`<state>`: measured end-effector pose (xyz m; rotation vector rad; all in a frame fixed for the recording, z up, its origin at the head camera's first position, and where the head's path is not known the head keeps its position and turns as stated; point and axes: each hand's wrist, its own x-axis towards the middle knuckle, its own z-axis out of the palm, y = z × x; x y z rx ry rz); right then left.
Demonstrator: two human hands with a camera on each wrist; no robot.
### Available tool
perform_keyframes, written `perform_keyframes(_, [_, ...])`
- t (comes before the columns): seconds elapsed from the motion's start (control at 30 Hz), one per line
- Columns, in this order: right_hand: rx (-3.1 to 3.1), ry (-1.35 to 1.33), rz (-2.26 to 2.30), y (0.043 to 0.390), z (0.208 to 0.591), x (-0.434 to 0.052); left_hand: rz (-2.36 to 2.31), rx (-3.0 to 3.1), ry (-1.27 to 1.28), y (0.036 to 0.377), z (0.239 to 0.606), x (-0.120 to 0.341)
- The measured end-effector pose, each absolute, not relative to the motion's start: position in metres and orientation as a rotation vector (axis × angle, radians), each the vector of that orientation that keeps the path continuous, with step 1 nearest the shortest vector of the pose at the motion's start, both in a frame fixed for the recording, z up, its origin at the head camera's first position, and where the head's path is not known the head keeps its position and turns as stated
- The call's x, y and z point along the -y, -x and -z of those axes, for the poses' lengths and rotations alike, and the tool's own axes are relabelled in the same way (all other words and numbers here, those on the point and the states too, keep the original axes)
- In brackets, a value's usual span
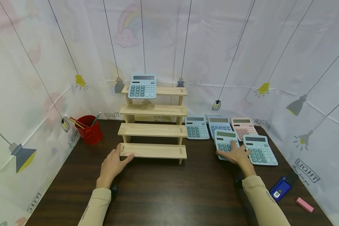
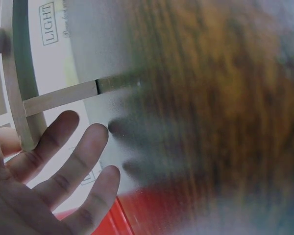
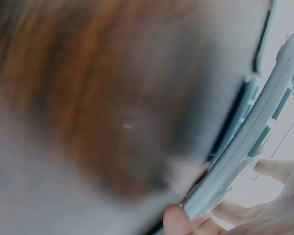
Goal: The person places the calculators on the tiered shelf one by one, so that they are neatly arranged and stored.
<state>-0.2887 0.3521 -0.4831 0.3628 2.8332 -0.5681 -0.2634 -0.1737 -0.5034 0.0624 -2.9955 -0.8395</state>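
The left hand (image 1: pixel 111 164), fingers spread, touched the lowest step (image 1: pixel 153 151), perhaps steadying the stand (image 1: pixel 152 130). Right of it, the right hand (image 1: pixel 238 155) gripped a pale-blue calculator (image 1: pixel 223 145) by its sides, presumably for control; another calculator (image 1: pixel 142 86) topped the stand.

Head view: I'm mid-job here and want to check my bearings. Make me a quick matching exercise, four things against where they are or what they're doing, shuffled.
Column one:
1. Left hand
2. Right hand
3. Cup
4. Pink bar

Column two:
A. Lying on the table, near a blue object
B. At the left end of the lowest shelf
C. Holding pencils
D. Gripping a calculator

Right pairs: 1-B, 2-D, 3-C, 4-A
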Motion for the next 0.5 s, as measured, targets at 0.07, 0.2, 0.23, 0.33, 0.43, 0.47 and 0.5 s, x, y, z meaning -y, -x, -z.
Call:
perform_keyframes(0.07, [-2.863,-0.338,0.555,0.289,0.479,-0.35,0.838,2.996,-0.062,0.263,0.503,0.174])
perform_keyframes(0.2, [-2.928,-0.313,0.542,0.29,0.467,-0.344,0.836,2.998,-0.061,0.263,0.502,0.173])
perform_keyframes(0.23, [-2.937,-0.312,0.546,0.29,0.463,-0.341,0.838,2.999,-0.06,0.263,0.501,0.173])
perform_keyframes(0.33, [-2.945,-0.294,0.57,0.291,0.451,-0.335,0.838,3.004,-0.059,0.264,0.501,0.174])
perform_keyframes(0.43, [-2.956,-0.253,0.597,0.291,0.44,-0.328,0.836,3.008,-0.058,0.264,0.502,0.174])
perform_keyframes(0.47, [-2.965,-0.237,0.601,0.292,0.436,-0.325,0.834,3.008,-0.058,0.264,0.502,0.174])
perform_keyframes(0.5, [-2.974,-0.229,0.604,0.293,0.432,-0.322,0.836,3.008,-0.06,0.263,0.502,0.174])
